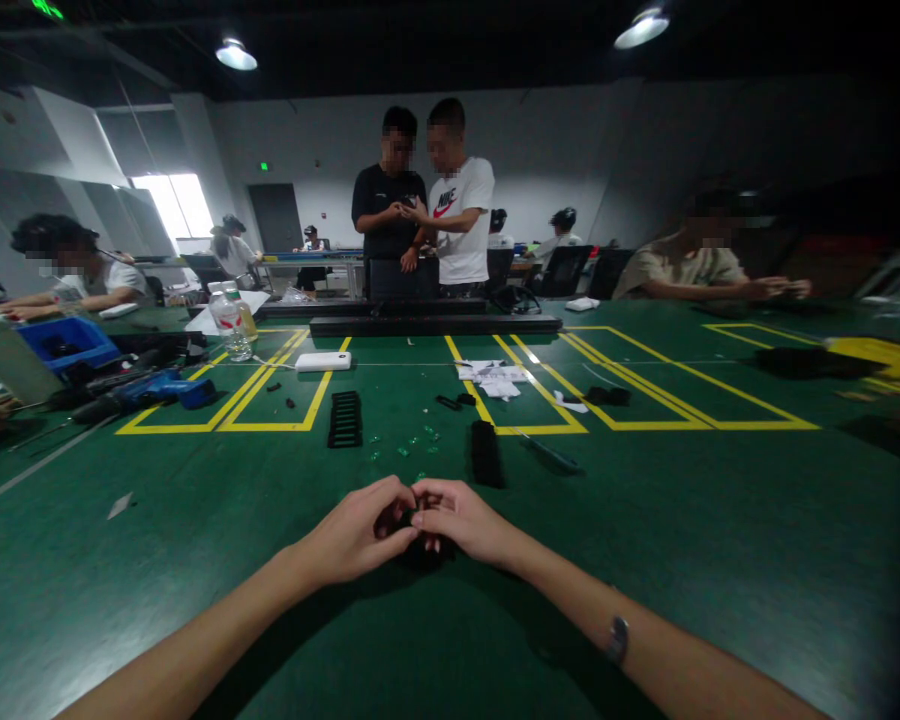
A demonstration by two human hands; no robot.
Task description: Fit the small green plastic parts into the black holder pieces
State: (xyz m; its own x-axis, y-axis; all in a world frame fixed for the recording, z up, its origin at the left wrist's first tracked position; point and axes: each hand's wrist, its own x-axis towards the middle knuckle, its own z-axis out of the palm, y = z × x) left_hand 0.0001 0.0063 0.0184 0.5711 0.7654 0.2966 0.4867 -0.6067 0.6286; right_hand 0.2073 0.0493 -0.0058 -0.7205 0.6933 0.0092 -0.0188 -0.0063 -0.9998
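Near the middle of the green table (285, 610), my left hand (364, 525) and my right hand (465, 525) meet at the fingertips. Both are closed on a small dark part (426, 555), mostly hidden behind the fingers, so its kind does not show. Just beyond them lie several small clear greenish pieces (412, 441). To the left of these is a black slotted frame (345, 419). A black block-like strip (485, 453) lies to the right, with a teal-handled tool (551, 455) beside it.
Crumpled white paper (495, 377), a white power bank (323, 361) and clear bottles (232, 322) stand or lie farther back. A blue power drill (157, 390) and a blue bin (71, 343) are at left. Two people stand beyond a long black bar (435, 326); others sit around.
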